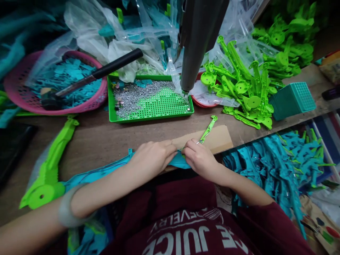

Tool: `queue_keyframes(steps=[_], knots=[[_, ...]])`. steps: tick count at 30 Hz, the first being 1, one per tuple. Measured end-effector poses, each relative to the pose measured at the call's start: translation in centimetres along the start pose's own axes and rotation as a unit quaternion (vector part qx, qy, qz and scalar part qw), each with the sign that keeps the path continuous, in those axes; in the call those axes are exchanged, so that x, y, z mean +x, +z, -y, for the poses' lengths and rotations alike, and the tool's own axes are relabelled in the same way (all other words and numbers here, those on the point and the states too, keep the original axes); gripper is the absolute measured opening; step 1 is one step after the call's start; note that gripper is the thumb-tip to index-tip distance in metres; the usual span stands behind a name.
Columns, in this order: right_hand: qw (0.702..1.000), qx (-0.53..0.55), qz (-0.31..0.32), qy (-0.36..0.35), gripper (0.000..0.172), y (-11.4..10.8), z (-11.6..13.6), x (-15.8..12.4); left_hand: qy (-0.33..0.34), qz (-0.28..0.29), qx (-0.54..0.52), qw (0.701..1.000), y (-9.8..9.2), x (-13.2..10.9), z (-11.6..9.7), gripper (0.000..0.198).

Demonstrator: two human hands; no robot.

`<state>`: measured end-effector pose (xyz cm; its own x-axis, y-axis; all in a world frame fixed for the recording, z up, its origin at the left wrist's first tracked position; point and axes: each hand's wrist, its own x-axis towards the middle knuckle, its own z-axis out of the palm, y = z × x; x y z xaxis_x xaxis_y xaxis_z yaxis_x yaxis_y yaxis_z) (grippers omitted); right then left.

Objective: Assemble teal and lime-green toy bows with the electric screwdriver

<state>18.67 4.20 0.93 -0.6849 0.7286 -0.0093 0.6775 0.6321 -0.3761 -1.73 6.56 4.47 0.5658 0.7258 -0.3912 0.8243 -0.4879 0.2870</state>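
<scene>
A long blue plastic part (106,170) lies along the table's front edge, with a dark thin wire along it and a bright green plastic end piece (50,177) at the left. My left hand (154,156) is closed on the blue part near its right end. Close beside it, my right hand (200,159) has its fingers pinched together over the same end; what they hold is hidden. A narrow green plastic arm (208,129) sticks out from behind my right fingers, above a piece of cardboard (221,138).
A green tray (151,118) holds many small screws. Left of it, a pink basket (90,106) carries blue pieces and a hammer (98,72). A dark powered screwdriver (191,53) hangs overhead. Green parts (247,88) pile up near a teal basket (292,101); blue parts (255,166) stack below right.
</scene>
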Motion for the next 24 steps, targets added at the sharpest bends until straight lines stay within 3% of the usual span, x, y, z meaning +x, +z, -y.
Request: queue_keyframes(steps=[6, 16, 20, 24], knots=[[0.997, -0.069, -0.017, -0.021, 0.017, -0.1, 0.2, -0.1, 0.01, -0.077, -0.036, 0.996, 0.6, -1.9, 1.1, 0.026], [0.997, -0.053, 0.007, -0.046, 0.017, -0.2, -0.2, 0.0, 0.018, 0.007, -0.038, 0.999, 0.1, -0.5, -0.4, 0.023], [0.998, -0.04, 0.027, -0.05, 0.017, -0.1, -0.4, 0.2, 0.036, 0.018, 0.0, 0.999, 1.7, -0.6, -1.7, 0.019], [0.997, -0.038, 0.055, -0.041, 0.017, -0.2, -0.4, 0.4, 0.102, -0.059, 0.038, 0.992, 3.9, -1.8, -2.6, 0.03]])
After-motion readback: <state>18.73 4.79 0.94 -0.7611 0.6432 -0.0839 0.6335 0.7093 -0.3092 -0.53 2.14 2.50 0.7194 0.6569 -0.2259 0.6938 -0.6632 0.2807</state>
